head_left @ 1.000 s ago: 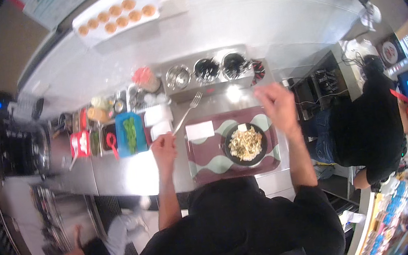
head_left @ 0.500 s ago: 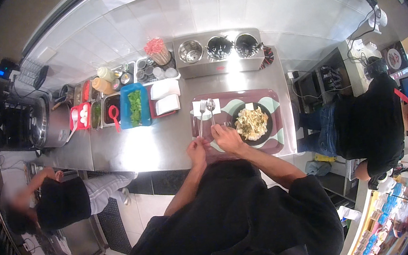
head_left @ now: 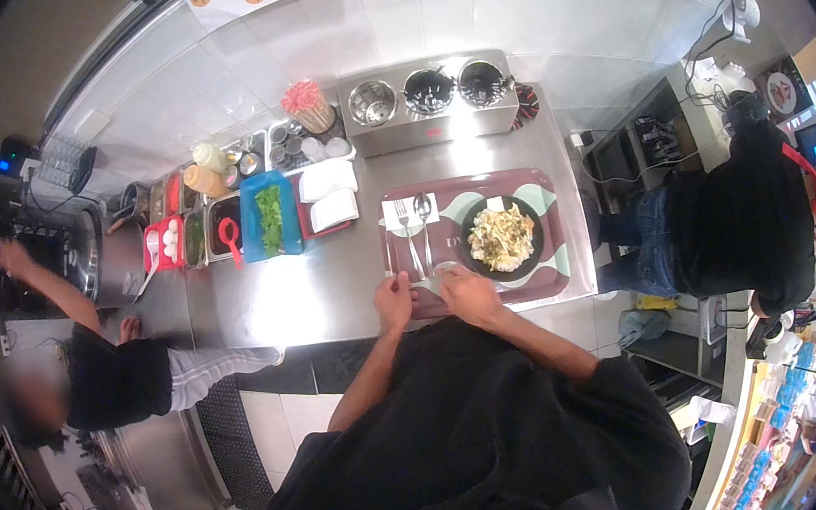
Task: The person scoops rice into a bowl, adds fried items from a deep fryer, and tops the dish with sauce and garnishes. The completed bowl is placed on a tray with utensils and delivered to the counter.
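On a maroon tray [head_left: 548,201] with pale green shapes, a fork [head_left: 406,230] and a spoon [head_left: 426,235] lie side by side, their heads on a white napkin [head_left: 433,214]. My left hand [head_left: 394,302] is at the tray's near left part, fingers curled just short of the fork's handle end; what they hold, if anything, is hidden. Loosely closed, my right hand [head_left: 470,294] rests near the tray's front, apart from the spoon, with nothing visible in it. A black bowl [head_left: 534,264] of food with pale shredded topping [head_left: 502,238] sits at the tray's right side.
Behind the tray stands a steel holder [head_left: 474,125] with round canisters. Leftward are napkin stacks [head_left: 331,193], a blue bin of greens [head_left: 270,215], a red basket with eggs [head_left: 168,244] and squeeze bottles [head_left: 206,180]. One person [head_left: 120,373] is at left, another [head_left: 737,227] at right.
My right hand has let go of the spoon and drawn back toward the tray's front. The fork and spoon now lie straighter. The person at left has stretched an arm out.
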Available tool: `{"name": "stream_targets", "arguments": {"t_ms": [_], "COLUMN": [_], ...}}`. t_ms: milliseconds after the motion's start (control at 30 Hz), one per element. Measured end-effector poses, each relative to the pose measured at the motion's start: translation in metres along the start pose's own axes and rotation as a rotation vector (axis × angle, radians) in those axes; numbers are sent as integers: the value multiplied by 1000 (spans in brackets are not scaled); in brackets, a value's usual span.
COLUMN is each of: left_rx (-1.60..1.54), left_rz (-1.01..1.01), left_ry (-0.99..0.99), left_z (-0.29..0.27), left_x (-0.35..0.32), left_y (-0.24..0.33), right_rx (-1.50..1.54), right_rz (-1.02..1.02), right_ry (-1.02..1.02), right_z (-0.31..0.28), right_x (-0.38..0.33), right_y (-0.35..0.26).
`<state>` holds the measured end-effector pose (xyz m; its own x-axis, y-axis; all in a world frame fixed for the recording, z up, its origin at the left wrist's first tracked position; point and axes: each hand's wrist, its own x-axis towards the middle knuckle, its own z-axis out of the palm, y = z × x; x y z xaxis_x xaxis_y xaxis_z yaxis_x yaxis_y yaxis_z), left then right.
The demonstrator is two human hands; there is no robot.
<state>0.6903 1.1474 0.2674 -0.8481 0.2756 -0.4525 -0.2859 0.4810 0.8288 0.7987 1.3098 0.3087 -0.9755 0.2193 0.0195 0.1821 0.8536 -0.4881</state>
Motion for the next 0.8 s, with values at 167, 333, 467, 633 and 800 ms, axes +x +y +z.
{"name": "stream_targets", "arguments": {"t_ms": [167,333,467,633,800], "left_rx": [437,576,637,666,544], "left_rz": [348,325,345,402,407], "left_ry": [123,116,37,115,202], "left_z": [8,25,16,5,-17], "left_x": [21,35,47,34,41], "left_y": [-2,4,-14,12,-19], "right_rx": [143,-67,281,316,611], "right_rz": [380,723,874,904,1064], "right_ry": [492,673,513,564,641], "right_z": [-48,-31,1,15,63], "right_x": [-68,-125,-131,-133,-164], "right_y": [59,138,173,175,169]}}
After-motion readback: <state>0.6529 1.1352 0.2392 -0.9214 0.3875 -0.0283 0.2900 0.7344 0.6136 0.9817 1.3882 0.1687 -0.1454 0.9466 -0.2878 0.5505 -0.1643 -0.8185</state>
